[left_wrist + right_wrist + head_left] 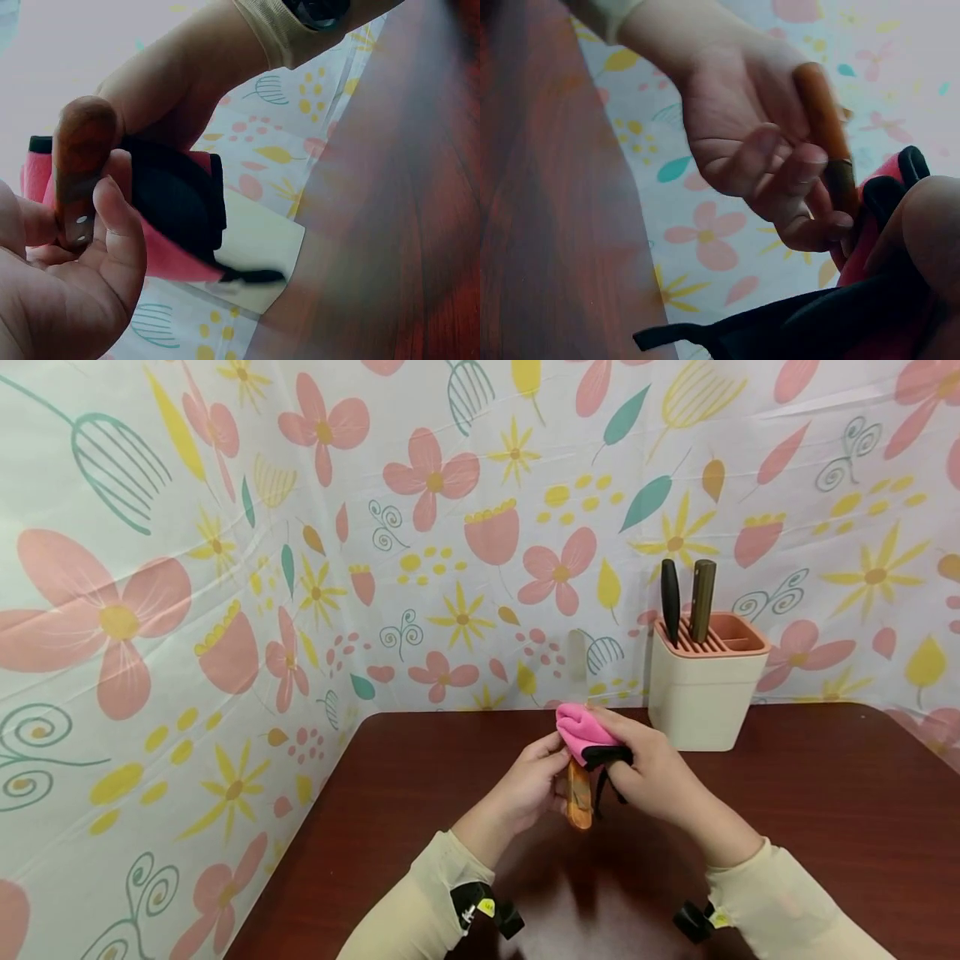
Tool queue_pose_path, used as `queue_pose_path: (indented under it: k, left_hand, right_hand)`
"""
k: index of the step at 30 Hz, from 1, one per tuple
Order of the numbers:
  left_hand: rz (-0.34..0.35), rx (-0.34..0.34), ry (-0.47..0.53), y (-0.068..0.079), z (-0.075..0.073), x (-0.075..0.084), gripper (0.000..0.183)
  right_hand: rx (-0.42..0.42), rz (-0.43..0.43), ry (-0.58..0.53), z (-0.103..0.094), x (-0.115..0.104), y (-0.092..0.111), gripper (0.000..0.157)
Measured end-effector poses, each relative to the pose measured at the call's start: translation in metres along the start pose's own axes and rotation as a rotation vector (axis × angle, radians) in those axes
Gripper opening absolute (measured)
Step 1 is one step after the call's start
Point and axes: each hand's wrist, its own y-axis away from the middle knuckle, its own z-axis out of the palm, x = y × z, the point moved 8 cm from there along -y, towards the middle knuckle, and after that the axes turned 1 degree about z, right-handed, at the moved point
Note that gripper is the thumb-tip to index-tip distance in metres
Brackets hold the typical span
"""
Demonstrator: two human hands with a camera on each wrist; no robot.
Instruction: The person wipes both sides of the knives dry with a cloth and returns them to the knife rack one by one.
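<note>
In the head view, my left hand (521,787) grips a knife by its orange-brown wooden handle (579,795). The left wrist view shows two silver rivets and a dark inlay on that handle (82,154); any blade is hidden. My right hand (654,770) holds a pink cloth (581,728) with black trim against the knife's far end. A black strap (671,334) hangs loose from the cloth in the right wrist view. Both hands are close together above the table, the left fingers (806,169) bent around the handle.
A cream knife block (701,697) with a pink slotted top stands at the table's back edge, right of my hands. A black-handled knife (670,597) and a brown-handled knife (702,597) stand in it. Floral sheeting (427,568) hangs behind the dark red table (825,810) and along its left.
</note>
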Motion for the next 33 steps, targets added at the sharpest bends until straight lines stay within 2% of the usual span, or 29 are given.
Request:
queue_pose_path:
  k: [7,13,18,27,33]
  left_hand:
    - [0.032,0.009,0.044,0.002,0.0,0.006,0.038]
    - [0.055,0.016,0.08,0.007,0.003,0.014,0.039]
    - [0.065,-0.005,0.115,0.01,0.006,0.02,0.041]
    - [0.031,-0.023,0.124,0.012,0.007,0.019,0.043]
    - [0.069,0.024,0.12,0.007,-0.001,0.02,0.038]
  right_hand:
    - [0.0,-0.029,0.021,0.003,-0.008,0.001,0.064]
    - [0.029,-0.073,-0.046,-0.006,-0.016,-0.002,0.054]
    - [0.036,-0.137,-0.08,-0.012,-0.025,-0.001,0.049]
    - [0.011,-0.207,-0.097,-0.015,-0.029,0.001,0.048]
    - [-0.045,-0.312,-0.109,-0.01,-0.047,0.006,0.052]
